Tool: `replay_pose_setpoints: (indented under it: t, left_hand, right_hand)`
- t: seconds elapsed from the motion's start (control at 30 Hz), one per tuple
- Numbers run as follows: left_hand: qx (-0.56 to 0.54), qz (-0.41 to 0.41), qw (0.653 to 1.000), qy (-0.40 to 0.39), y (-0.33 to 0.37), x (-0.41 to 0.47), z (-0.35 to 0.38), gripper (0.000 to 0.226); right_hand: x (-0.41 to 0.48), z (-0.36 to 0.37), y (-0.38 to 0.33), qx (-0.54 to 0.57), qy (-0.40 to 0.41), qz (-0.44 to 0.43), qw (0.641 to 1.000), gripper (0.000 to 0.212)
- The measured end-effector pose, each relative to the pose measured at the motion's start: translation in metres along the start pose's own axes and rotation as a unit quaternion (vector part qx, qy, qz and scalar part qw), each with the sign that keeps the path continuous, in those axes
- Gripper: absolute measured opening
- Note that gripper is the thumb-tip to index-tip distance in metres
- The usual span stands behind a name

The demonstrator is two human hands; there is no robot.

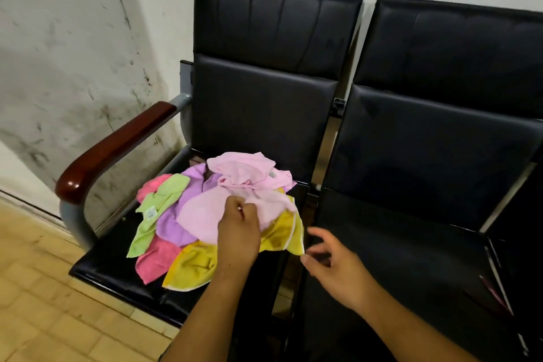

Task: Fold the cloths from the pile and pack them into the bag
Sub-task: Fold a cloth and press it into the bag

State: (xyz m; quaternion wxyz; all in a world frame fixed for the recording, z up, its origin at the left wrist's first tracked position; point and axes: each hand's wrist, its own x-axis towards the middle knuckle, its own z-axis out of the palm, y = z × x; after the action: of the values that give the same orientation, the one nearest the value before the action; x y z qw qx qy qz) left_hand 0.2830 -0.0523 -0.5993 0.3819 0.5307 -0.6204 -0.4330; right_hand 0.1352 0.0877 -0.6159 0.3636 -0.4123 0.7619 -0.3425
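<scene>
Pinches a pale pink terry cloth (199, 220) with the left hand (239, 232).
Grips it atop the crumpled heap of pink, lilac, green and yellow cloths (176, 223) on the black padded chair seat (111, 256); holds the right hand (332, 261) slack and empty, fingers spread, at 3 o'clock of the heap.

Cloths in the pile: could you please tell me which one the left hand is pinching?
The pale pink cloth nearest the camera atop the pile; the left hand pinches its edge.

cloth pile (188, 214) on left seat (100, 261) | armrest (117, 150) left of pile | right seat (396, 244) beside
</scene>
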Motion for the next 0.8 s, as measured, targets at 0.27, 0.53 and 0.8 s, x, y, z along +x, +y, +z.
replay_pose_setpoints:
  t: [0.27,0.53,0.8]
  left_hand:
    - [-0.047,0.039,0.977,-0.204,0.044,-0.030,-0.012,0.013]
    - [0.059,0.146,0.957,-0.242,0.042,-0.021,-0.009,0.011]
    - [0.133,0.277,0.940,-0.151,0.082,-0.048,0.033,0.033]
  right_hand:
    - [0.002,0.006,-0.023,-0.005,0.048,-0.129,0.990,0.022]
    - [-0.035,-0.063,-0.027,0.042,0.103,-0.110,0.988,0.016]
    - [-0.080,-0.139,-0.038,0.117,0.180,-0.112,0.970,0.021]
